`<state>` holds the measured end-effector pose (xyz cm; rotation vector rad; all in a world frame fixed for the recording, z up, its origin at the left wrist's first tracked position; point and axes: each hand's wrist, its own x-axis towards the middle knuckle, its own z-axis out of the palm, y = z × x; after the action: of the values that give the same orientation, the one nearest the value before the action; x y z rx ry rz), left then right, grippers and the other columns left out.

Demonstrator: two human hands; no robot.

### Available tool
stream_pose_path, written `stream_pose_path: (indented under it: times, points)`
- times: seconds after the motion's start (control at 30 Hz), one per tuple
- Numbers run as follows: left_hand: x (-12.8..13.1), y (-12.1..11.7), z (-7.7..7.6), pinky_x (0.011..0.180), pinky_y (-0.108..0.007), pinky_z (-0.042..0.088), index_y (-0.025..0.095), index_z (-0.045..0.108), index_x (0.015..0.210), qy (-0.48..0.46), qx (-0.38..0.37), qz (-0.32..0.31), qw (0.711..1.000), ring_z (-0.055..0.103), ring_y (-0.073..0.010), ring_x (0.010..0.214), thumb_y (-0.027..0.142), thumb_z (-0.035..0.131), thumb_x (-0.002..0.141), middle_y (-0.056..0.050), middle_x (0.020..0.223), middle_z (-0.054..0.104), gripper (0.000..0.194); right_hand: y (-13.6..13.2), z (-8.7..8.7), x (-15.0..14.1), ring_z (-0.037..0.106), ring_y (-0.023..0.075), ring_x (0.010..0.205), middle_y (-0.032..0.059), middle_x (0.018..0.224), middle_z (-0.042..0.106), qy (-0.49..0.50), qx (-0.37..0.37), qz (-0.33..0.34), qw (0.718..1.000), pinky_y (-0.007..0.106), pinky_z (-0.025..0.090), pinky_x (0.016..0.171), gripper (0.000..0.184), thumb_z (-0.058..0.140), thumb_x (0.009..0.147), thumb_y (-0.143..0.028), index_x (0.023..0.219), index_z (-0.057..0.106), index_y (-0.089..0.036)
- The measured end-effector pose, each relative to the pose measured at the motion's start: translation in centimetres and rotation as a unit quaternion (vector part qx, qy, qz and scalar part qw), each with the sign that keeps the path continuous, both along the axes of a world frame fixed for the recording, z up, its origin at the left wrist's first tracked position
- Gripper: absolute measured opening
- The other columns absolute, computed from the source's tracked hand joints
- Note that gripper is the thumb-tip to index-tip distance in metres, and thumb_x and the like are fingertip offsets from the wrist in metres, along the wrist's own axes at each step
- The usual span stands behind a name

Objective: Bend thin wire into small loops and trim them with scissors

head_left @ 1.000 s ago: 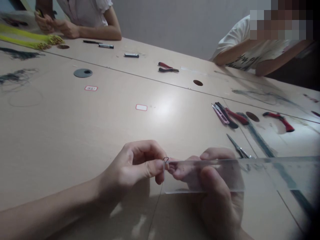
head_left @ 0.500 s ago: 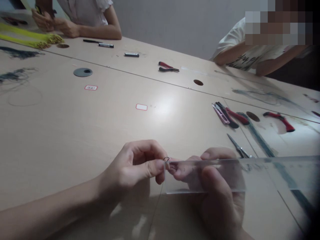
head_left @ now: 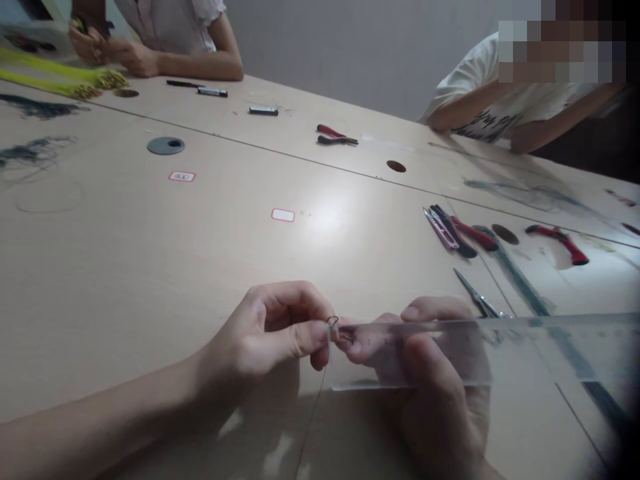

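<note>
My left hand (head_left: 280, 327) is closed in a pinch, thumb against forefinger, on a thin dark cord with a small loop (head_left: 333, 321) standing above the fingertips. The loop sits at the left end of a clear plastic ruler (head_left: 487, 347). A thin line, seemingly the cord's tail (head_left: 313, 417), runs downward below the fingers. My right hand (head_left: 443, 393) grips the ruler, its thumb across the front and its fingers behind, seen through the plastic. Right fingertips lie close to the left thumb; whether they also hold the cord I cannot tell.
Scissors (head_left: 480, 297), pink thread snips (head_left: 441, 230) and red-black pliers (head_left: 473, 233) lie beyond my right hand, near a dark green cord bundle (head_left: 523, 277). More pliers (head_left: 335, 135) and labels (head_left: 283, 215) lie farther off. Two people sit across the table.
Hardly anything differs. Both hands keep their hold at the ruler's end, and the view has shifted very slightly.
</note>
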<state>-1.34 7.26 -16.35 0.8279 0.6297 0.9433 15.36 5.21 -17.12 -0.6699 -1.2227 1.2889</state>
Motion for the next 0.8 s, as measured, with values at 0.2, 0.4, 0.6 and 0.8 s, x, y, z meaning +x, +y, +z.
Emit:
stream_pose_path:
  times: [0.2, 0.4, 0.6, 0.8]
  points:
    - [-0.15, 0.04, -0.09, 0.058, -0.022, 0.04, 0.017, 0.068, 0.068, 0.012, 0.001, 0.005, 1.0, 0.055, -0.0103, 0.058, 0.023, 0.07, 0.076, 0.002, 0.058, 0.063, 0.01, -0.14, 0.09, 0.25, 0.071, 0.0238, 0.086, 0.0005, 0.082, 0.074, -0.01, -0.004, -0.007, 1.0, 0.046, 0.062, 0.077, 0.014, 0.046, 0.097, -0.025, 0.105, 0.054, -0.032]
    - [-0.08, -0.11, -0.11, 0.059, -0.022, 0.04, 0.018, 0.069, 0.067, 0.016, 0.003, 0.006, 1.0, 0.055, -0.0103, 0.059, 0.02, 0.069, 0.077, 0.002, 0.058, 0.063, 0.01, 0.0, 0.02, 0.28, 0.072, 0.0234, 0.082, 0.0005, 0.08, 0.073, -0.011, 0.0, -0.008, 1.0, 0.045, 0.062, 0.076, 0.013, 0.046, 0.097, -0.025, 0.105, 0.054, -0.031]
    - [0.0, 0.16, 0.01, 0.059, -0.022, 0.04, 0.017, 0.068, 0.067, 0.015, 0.0, 0.004, 1.0, 0.055, -0.0107, 0.059, 0.02, 0.069, 0.077, 0.001, 0.058, 0.063, 0.01, -0.07, 0.11, 0.29, 0.072, 0.0228, 0.082, 0.0003, 0.081, 0.073, -0.009, -0.005, -0.004, 1.0, 0.043, 0.063, 0.075, 0.013, 0.046, 0.097, -0.025, 0.105, 0.054, -0.031]
    - [0.0, 0.0, -0.06, 0.057, -0.021, 0.04, 0.016, 0.068, 0.068, 0.011, -0.002, 0.003, 1.0, 0.055, -0.0097, 0.058, 0.018, 0.069, 0.077, 0.001, 0.058, 0.063, 0.008, -0.08, 0.19, 0.3, 0.072, 0.0219, 0.085, 0.0014, 0.082, 0.074, -0.008, 0.011, 0.0, 1.0, 0.04, 0.062, 0.079, 0.014, 0.043, 0.098, -0.022, 0.107, 0.053, -0.029]
